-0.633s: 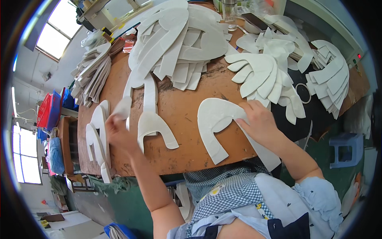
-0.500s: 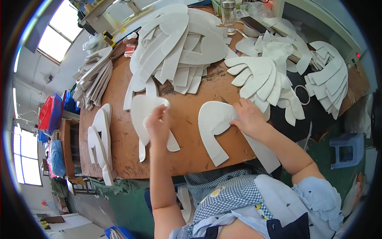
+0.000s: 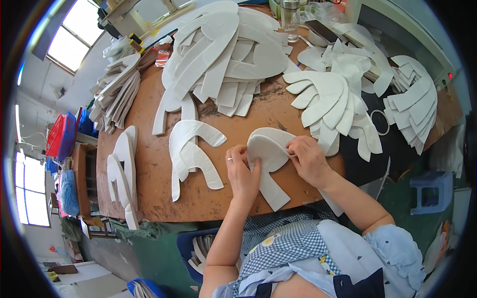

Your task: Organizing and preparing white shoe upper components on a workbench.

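A white, curved, padded piece [image 3: 275, 190] is held between my two hands near the table's front edge. Its rounded upper part is lifted and bent, while a straight leg points down toward me. My left hand [image 3: 243, 174], with a ring on one finger, grips the left edge with the thumb on the front. Pinched fingers of my right hand [image 3: 309, 160] hold the right edge. To the left of my hands, two overlapping white arched pieces [image 3: 198, 133] lie on the table. Another strip of white material is partly hidden beneath my right forearm.
A large heap of white cut pieces [image 3: 218, 59] covers the back of the brown table [image 3: 149, 198]. More fanned stacks [image 3: 325, 99] lie at the right, beside a glass jar [image 3: 290, 20] and a phone [image 3: 320, 31]. Narrow pieces [image 3: 123, 171] line the left edge. A blue stool [image 3: 431, 192] stands on the floor.
My left hand has left the arched pieces and moved right onto the piece at my right hand. That piece is now lifted and bent. The arched pieces lie released, the upper one turned.
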The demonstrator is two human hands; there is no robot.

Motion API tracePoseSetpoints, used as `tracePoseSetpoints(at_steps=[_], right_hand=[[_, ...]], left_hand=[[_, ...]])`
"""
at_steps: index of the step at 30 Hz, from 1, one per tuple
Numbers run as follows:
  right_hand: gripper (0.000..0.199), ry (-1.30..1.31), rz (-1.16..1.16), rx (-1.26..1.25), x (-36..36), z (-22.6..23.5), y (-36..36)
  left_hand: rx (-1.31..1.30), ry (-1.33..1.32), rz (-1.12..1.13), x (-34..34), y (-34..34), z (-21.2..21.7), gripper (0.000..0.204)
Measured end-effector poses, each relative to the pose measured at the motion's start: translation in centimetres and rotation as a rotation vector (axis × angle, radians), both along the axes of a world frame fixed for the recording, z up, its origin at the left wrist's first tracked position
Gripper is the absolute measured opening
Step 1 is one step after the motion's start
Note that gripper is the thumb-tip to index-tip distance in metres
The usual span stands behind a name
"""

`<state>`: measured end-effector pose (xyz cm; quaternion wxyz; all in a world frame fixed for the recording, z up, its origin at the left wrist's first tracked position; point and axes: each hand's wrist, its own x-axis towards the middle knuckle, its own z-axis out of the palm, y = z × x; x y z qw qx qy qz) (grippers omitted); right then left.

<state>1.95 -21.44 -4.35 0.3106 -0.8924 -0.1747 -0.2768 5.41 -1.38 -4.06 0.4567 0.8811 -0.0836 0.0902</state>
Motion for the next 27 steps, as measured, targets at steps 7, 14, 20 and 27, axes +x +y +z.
tracePoseSetpoints(at_steps=[7,14,20,27], right_hand=[[0.031,0.021,0.033,0.037,0.0,-0.1,-0.2],[0.016,0.214,-0.104,0.256,-0.4,3.4,-1.1],[0.030,-0.260,-0.467,1.060,0.4,15.1,-12.5],[0.033,-0.245,-0.363,1.032,10.9,19.2,-13.6]], left_hand=[[-0.089,-0.017,0.006,0.2,0.4,-0.6,0.030],[-0.203,0.138,-0.069,0.5,0.9,0.4,0.019],[0.105,-0.041,-0.400,-0.5,2.2,0.3,0.032],[0.118,-0.077,-0.401,-0.9,2.5,-0.6,0.049]])
